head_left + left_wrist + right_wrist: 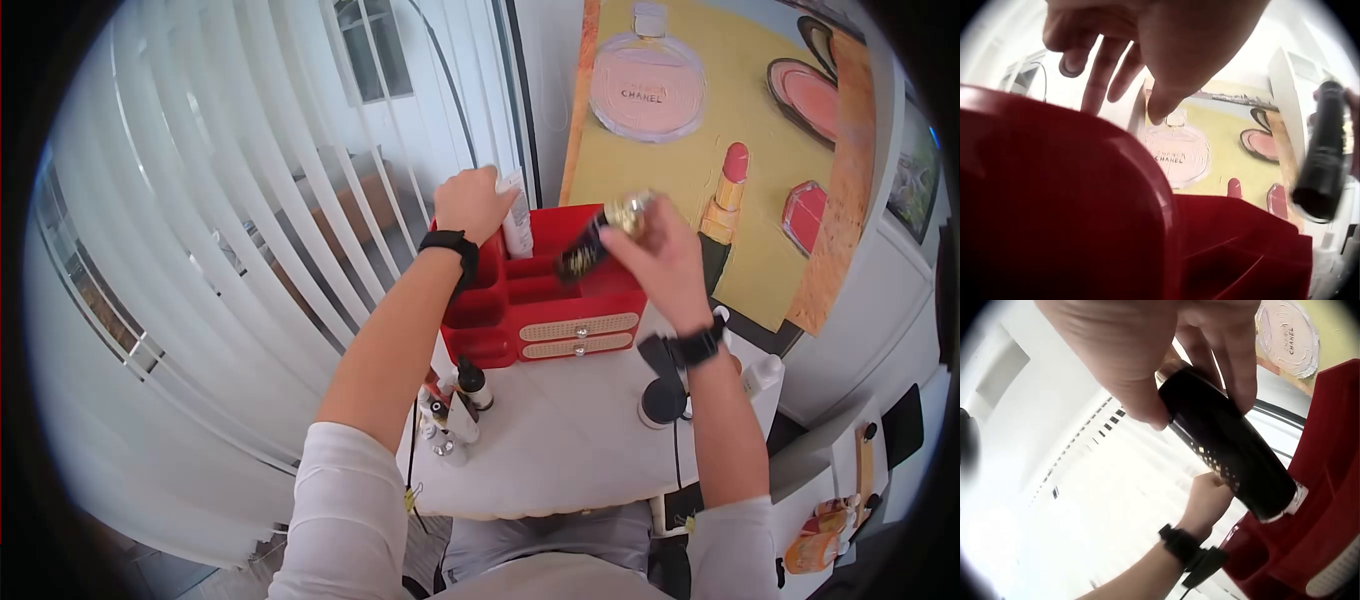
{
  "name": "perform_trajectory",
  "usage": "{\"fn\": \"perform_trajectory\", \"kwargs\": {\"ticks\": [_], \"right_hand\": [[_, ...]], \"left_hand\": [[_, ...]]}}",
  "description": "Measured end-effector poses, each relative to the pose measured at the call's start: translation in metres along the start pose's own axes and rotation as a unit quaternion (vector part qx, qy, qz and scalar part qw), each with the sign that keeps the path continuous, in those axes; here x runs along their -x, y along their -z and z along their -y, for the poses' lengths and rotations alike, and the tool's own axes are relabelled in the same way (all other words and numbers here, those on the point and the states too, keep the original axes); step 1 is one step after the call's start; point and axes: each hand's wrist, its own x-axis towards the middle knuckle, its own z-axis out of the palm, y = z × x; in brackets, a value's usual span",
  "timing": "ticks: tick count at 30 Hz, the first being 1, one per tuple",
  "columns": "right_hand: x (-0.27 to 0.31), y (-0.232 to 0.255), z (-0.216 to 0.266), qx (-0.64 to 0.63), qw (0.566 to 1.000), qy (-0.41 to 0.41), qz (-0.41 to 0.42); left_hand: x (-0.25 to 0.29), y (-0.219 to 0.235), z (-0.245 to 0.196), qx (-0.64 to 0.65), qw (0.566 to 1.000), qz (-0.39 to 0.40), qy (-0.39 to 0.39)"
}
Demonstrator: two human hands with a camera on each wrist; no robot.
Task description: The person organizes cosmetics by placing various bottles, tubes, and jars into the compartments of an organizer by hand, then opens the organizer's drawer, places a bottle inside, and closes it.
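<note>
My right hand (668, 262) grips a black bottle (585, 250) by its gold-coloured top end, tilted above the red organizer (625, 310). In the right wrist view, thumb and fingers (1246, 381) pinch the dark bottle (1229, 444), whose lower end points toward the organizer. At the organizer's back left is my left hand (472, 207), beside an upright white tube (517, 225). The left wrist view shows this hand (1179, 44) with its fingers apart and nothing held, over the red rim (1154, 169).
Several small bottles and tubes (447, 445) stand at the left of the white table (560, 440). A dark-lidded jar (662, 403) and a white bottle (763, 373) are on the right. Behind the organizer is a painted picture (655, 165); vertical blinds (230, 200) hang at left.
</note>
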Motion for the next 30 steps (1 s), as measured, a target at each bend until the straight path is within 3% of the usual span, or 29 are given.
{"fn": "perform_trajectory", "kwargs": {"ticks": [1,3,6,8,12,14,17,19,20,21,22,24,26,28,30], "right_hand": [[-0.018,-0.006,-0.013,0.0,1.0,-0.002,0.002],[-0.051,-0.019,-0.037,0.135,0.989,0.051,-0.017],[-0.073,-0.044,-0.055,0.199,0.98,-0.002,0.024],[-0.084,-0.059,-0.075,0.232,0.972,-0.008,0.04],[-0.097,-0.077,-0.104,0.265,0.96,-0.033,0.087],[-0.097,-0.077,-0.12,0.232,0.969,0.006,0.084],[-0.084,-0.078,-0.122,0.251,0.963,-0.01,0.097],[-0.057,-0.082,-0.103,0.28,0.943,0.141,-0.11],[-0.036,-0.084,-0.074,0.263,0.953,0.134,-0.076],[-0.011,-0.09,-0.049,0.245,0.961,0.124,-0.041],[0.007,-0.097,-0.045,0.169,0.978,0.107,0.054],[0.042,-0.113,-0.024,0.143,0.956,0.082,0.242],[0.069,-0.127,-0.024,0.142,0.927,0.052,0.344],[0.083,-0.142,-0.043,0.183,0.907,0.091,0.369],[0.086,-0.138,-0.049,0.192,0.91,0.069,0.361]], "left_hand": [[0.002,0.0,0.004,0.004,1.0,-0.029,0.003],[0.012,0.01,0.008,0.04,0.997,-0.065,-0.002],[0.038,0.042,0.013,0.088,0.988,-0.124,-0.04],[0.065,0.076,0.016,0.101,0.992,0.049,-0.056],[0.13,0.11,0.034,0.139,0.971,0.172,-0.094],[0.159,0.117,0.048,0.179,0.953,0.218,-0.114],[0.2,0.121,0.066,0.243,0.926,0.265,-0.112],[0.222,0.139,0.055,0.225,0.93,0.281,-0.08],[0.233,0.144,0.049,0.207,0.931,0.296,-0.047],[0.244,0.141,0.051,0.201,0.937,0.279,-0.065],[0.25,0.136,0.049,0.204,0.935,0.282,-0.065],[0.26,0.129,0.042,0.157,0.958,0.227,-0.081],[0.262,0.118,0.037,0.146,0.961,0.22,-0.081],[0.261,0.11,0.032,0.134,0.966,0.204,-0.084],[0.264,0.104,0.028,0.095,0.965,0.237,-0.064]]}}
